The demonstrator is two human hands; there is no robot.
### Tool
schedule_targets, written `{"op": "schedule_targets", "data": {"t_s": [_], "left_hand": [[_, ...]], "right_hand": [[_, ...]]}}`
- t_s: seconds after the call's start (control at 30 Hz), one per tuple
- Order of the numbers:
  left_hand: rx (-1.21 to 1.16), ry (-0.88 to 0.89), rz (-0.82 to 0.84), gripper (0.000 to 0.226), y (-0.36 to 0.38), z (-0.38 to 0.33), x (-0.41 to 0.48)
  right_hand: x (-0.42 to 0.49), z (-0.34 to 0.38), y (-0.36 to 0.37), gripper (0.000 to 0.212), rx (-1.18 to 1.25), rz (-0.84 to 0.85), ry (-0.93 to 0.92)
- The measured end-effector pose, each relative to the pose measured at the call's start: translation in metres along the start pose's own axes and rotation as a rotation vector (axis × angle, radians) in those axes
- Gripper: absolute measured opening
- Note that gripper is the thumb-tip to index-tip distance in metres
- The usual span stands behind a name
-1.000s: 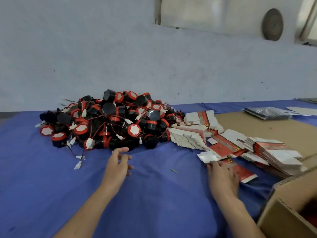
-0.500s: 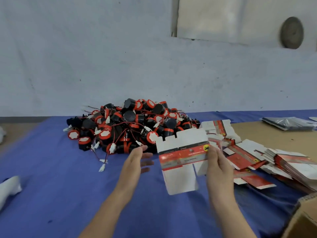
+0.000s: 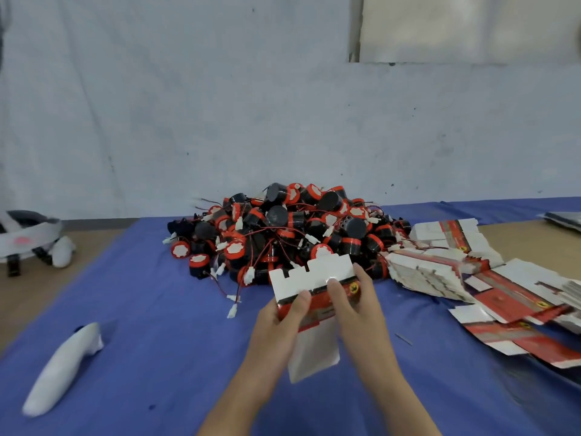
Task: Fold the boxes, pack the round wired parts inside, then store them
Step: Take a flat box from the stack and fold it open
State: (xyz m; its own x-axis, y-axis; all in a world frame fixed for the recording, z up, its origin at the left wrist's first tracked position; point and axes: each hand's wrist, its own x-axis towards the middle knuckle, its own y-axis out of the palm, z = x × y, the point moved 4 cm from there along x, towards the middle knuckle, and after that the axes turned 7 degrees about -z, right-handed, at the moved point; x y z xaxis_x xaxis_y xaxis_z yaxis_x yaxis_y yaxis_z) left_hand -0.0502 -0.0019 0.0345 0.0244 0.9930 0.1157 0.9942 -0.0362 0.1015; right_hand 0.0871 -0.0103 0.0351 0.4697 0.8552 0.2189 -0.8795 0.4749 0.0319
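Note:
A flat red-and-white box blank (image 3: 311, 278) is held up over the blue cloth in front of me. My left hand (image 3: 279, 322) pinches its left edge with the thumb on the red band. My right hand (image 3: 358, 306) grips its right side, fingers curled over the front. A white flap hangs down between the two wrists. Behind the blank lies a heap of round black-and-red wired parts (image 3: 292, 228) with white connectors. More flat box blanks (image 3: 446, 265) are strewn to the right of the heap.
The blue cloth (image 3: 157, 325) covers the table. A white handle-shaped object (image 3: 63, 366) lies at the near left. A white headset-like device (image 3: 28, 237) sits at the far left on bare wood. The grey wall stands close behind the heap.
My right hand took a blank from the strewn pile and lifted it to the middle. My left hand came in and took hold of its left edge. The view shifted right and down.

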Motion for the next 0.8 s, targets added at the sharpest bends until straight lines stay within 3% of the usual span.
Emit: {"op": "schedule_targets", "data": {"t_s": [0.1, 0.23, 0.4, 0.53, 0.73, 0.8], "left_hand": [[0.035, 0.028, 0.105, 0.022, 0.000, -0.001, -0.002], [0.078, 0.092, 0.201, 0.038, 0.011, -0.002, -0.007], [0.076, 0.213, 0.132, 0.051, 0.022, -0.006, -0.009], [0.040, 0.228, 0.184, 0.045, 0.023, -0.006, -0.008], [0.002, 0.160, 0.085, 0.057, 0.014, -0.007, 0.000], [0.067, 0.169, 0.041, 0.078, 0.011, -0.005, 0.000]], "right_hand": [[0.004, 0.003, 0.003, 0.030, -0.003, 0.038, -0.036], [0.003, 0.001, 0.008, 0.048, 0.046, 0.126, 0.012], [0.002, 0.002, 0.005, 0.046, 0.093, 0.193, -0.038], [0.000, -0.002, 0.005, 0.017, 0.068, 0.223, -0.064], [-0.006, 0.005, 0.005, 0.029, 0.107, 0.263, -0.083], [-0.010, 0.005, 0.008, 0.038, 0.138, 0.298, -0.026]]}}
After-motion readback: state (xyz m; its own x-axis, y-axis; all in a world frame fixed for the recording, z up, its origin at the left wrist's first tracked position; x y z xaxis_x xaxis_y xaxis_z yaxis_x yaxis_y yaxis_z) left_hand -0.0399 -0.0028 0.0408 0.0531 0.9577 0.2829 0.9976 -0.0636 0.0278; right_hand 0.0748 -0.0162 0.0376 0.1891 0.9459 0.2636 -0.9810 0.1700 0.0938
